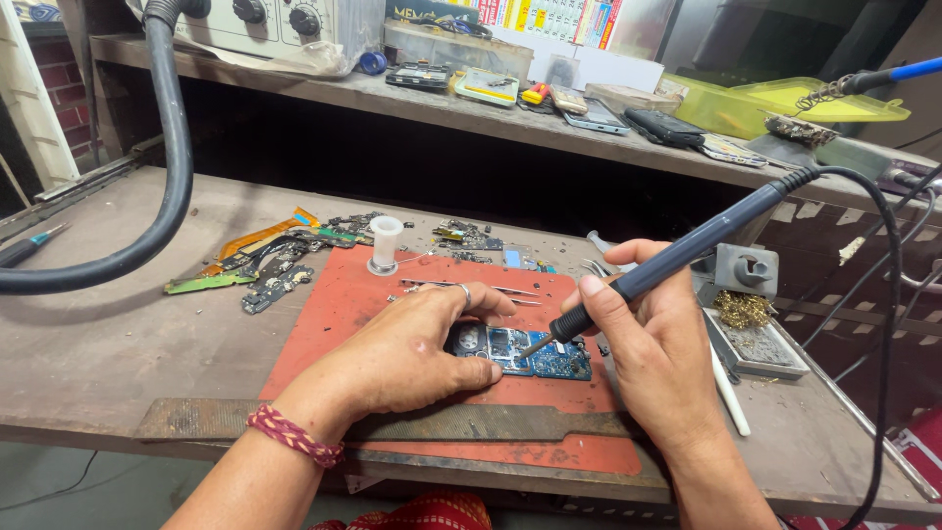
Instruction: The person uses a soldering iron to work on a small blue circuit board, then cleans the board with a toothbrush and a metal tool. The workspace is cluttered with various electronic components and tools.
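Surface [118, 344] rough worn wood; mat [334, 304] matt red rubber; soldering iron [667, 265] smooth blue plastic; tweezers [471, 288] shiny metal.

Circuit board [549, 358] on mat [334, 304], tweezers [471, 288] behind.

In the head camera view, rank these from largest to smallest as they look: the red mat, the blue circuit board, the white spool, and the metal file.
1. red mat
2. metal file
3. blue circuit board, partly hidden by the left hand
4. white spool, farther away, so unsure
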`<state>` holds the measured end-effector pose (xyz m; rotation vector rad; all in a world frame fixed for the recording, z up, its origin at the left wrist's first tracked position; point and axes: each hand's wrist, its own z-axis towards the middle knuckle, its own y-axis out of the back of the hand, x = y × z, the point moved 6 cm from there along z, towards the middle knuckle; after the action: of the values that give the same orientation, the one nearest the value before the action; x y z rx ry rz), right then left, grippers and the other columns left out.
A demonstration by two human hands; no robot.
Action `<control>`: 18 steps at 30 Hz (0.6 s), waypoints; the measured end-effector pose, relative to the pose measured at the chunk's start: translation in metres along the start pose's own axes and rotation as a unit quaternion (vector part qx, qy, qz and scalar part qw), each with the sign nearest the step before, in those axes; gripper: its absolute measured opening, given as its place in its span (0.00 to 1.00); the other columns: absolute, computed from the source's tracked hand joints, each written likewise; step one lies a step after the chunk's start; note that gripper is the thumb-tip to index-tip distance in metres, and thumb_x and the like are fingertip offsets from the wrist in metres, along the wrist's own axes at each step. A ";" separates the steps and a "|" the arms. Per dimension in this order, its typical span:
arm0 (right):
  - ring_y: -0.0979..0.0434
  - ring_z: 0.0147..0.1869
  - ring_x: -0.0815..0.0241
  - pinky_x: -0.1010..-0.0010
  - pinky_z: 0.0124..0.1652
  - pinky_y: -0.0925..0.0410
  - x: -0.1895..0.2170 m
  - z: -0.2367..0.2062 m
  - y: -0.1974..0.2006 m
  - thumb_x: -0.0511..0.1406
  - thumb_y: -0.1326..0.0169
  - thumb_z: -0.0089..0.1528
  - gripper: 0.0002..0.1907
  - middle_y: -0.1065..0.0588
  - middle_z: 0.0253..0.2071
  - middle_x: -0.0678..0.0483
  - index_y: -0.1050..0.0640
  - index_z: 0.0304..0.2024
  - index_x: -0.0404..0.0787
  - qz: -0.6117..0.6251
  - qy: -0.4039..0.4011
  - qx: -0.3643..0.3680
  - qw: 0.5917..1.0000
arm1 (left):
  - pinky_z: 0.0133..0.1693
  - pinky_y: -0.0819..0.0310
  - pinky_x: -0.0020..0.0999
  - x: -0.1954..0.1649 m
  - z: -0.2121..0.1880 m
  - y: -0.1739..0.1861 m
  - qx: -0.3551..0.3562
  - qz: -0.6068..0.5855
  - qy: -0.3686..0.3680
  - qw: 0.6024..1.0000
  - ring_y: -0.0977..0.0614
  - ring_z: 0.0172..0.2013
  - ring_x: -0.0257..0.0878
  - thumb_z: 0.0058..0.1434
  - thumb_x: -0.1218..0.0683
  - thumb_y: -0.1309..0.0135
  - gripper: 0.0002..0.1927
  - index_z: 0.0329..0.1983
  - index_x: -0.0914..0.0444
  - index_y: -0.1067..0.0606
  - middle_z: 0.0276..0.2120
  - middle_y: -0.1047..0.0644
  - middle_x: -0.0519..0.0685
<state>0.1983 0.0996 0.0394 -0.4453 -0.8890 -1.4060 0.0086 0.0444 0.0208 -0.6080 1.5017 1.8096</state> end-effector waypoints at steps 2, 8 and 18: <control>0.20 0.39 0.63 0.71 0.41 0.26 0.000 0.000 0.001 0.34 0.49 0.67 0.16 0.22 0.34 0.50 0.36 0.54 0.37 0.005 -0.004 -0.002 1.000 | 0.57 0.28 0.36 0.000 0.000 0.000 -0.001 0.003 0.005 1.000 0.21 0.55 0.39 0.45 0.52 0.37 0.34 0.60 0.51 0.24 0.51 0.19 0.46; 0.19 0.39 0.63 0.71 0.41 0.25 0.000 0.000 0.001 0.34 0.50 0.67 0.16 0.22 0.34 0.49 0.36 0.54 0.37 0.005 -0.008 -0.004 1.000 | 0.57 0.28 0.36 0.000 -0.001 0.000 0.003 -0.006 0.004 1.000 0.20 0.54 0.39 0.45 0.52 0.37 0.34 0.60 0.52 0.25 0.51 0.19 0.46; 0.19 0.40 0.63 0.70 0.42 0.24 0.000 0.000 0.001 0.34 0.50 0.67 0.16 0.22 0.34 0.49 0.36 0.54 0.37 0.008 -0.006 -0.001 1.000 | 0.56 0.27 0.36 0.000 0.001 -0.001 0.003 -0.012 -0.002 1.000 0.19 0.54 0.39 0.44 0.52 0.38 0.34 0.60 0.52 0.25 0.51 0.19 0.45</control>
<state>0.1991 0.0996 0.0393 -0.4619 -0.8913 -1.3924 0.0092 0.0450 0.0205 -0.6162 1.4909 1.7854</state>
